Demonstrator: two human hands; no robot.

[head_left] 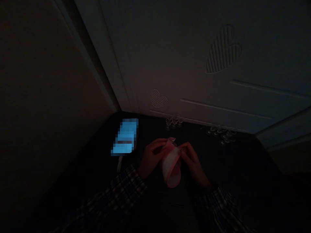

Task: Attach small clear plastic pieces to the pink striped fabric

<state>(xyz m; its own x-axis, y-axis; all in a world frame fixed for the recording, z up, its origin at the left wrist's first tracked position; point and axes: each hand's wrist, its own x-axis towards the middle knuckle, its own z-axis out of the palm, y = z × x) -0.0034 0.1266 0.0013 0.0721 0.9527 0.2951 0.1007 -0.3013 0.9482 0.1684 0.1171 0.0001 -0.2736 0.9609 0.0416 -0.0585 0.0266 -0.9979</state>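
Note:
A pink-and-white piece of soft cloth (pixel 169 163), curled over into a loop at its lower end, is held up between my two hands. My left hand (pixel 152 156) grips its upper left edge, with the fingers closed over the top. At the upper right edge, my right hand (pixel 191 158) pinches the cloth between thumb and fingers. Something small and pale shows at the right fingertips, too dark to make out. Beyond my hands lie two groups of small clear pieces, a nearer-to-centre cluster (pixel 173 122) and a right cluster (pixel 221 133).
A lit phone (pixel 126 136) with a blurred screen lies to the left, a white cable (pixel 119 164) running from it. The dark tabletop (pixel 155 210) meets a pale panel (pixel 170 64) with raised hearts at the back. A wall (pixel 48 97) stands at the left. Light is very dim.

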